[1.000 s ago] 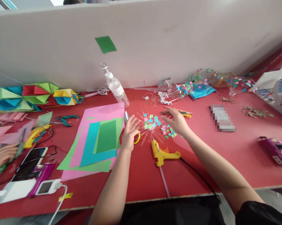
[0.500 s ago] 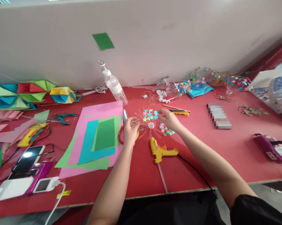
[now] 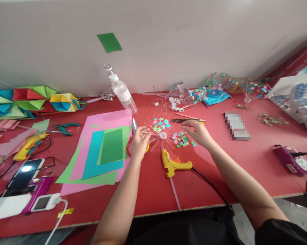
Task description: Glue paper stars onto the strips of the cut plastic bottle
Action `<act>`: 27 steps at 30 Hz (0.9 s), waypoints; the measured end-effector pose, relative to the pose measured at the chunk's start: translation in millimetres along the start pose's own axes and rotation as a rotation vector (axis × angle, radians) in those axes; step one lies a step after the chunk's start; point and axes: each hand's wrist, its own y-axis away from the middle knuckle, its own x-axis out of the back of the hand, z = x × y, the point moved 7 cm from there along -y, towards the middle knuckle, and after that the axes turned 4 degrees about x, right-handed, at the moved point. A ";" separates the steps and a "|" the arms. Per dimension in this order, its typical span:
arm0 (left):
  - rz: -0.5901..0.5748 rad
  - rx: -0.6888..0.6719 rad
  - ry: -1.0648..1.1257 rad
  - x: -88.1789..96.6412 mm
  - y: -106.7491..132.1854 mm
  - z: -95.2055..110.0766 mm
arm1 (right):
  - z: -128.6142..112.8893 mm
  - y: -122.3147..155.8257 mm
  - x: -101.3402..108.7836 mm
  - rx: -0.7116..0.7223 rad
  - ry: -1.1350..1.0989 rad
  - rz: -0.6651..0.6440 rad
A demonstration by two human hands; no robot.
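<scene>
My left hand [image 3: 139, 142] is closed in a pinch on a thin strip of the clear cut-plastic burst [image 3: 162, 134], which lies flat on the red table with paper stars stuck on its spokes. Scissors [image 3: 133, 128] with red and yellow handles lie partly under that hand. My right hand [image 3: 198, 132] hovers with fingers apart just right of a loose pile of small coloured stars [image 3: 181, 140], holding nothing. A yellow glue gun [image 3: 173, 163] lies just in front of the burst, its black cord running toward me.
Stacked coloured paper sheets [image 3: 104, 149] lie to the left, a water bottle [image 3: 122, 93] behind them. A utility knife [image 3: 188, 119] sits behind the stars. Phone and chargers [image 3: 26, 190] crowd the front left, a purple power strip [image 3: 292, 160] the right. Star-covered plastic pieces [image 3: 214, 86] line the back wall.
My right hand has moved right, from over the burst to beside the star pile. My left hand has closed onto a strip. Another person's hand at far left is gone from view.
</scene>
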 end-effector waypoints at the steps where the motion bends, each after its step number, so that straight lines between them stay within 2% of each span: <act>1: -0.003 -0.005 -0.012 -0.1 0.0 0.6 | -2.0 1.4 -2.2 0.006 -0.004 -0.033; 5: 0.020 -0.083 -0.123 5.1 -1.6 5.1 | -9.7 3.6 -11.6 0.037 -0.016 -0.125; 11: 0.027 -0.158 -0.250 9.8 -2.5 12.1 | -4.8 6.3 -18.5 0.031 -0.006 -0.164; 18: 0.059 -0.186 -0.246 11.7 -5.2 13.0 | 11.9 11.4 -1.0 -0.047 0.167 -0.164; 20: 0.081 -0.220 -0.254 14.3 -5.5 15.1 | 17.3 16.5 -0.3 -0.070 0.228 -0.208; 23: 0.167 -0.352 -0.309 18.6 1.0 29.2 | 18.9 25.3 -11.1 -0.053 0.282 -0.321; 27: 0.310 -0.638 -0.326 16.6 29.4 63.5 | 17.6 29.8 -26.5 -0.053 0.337 -0.380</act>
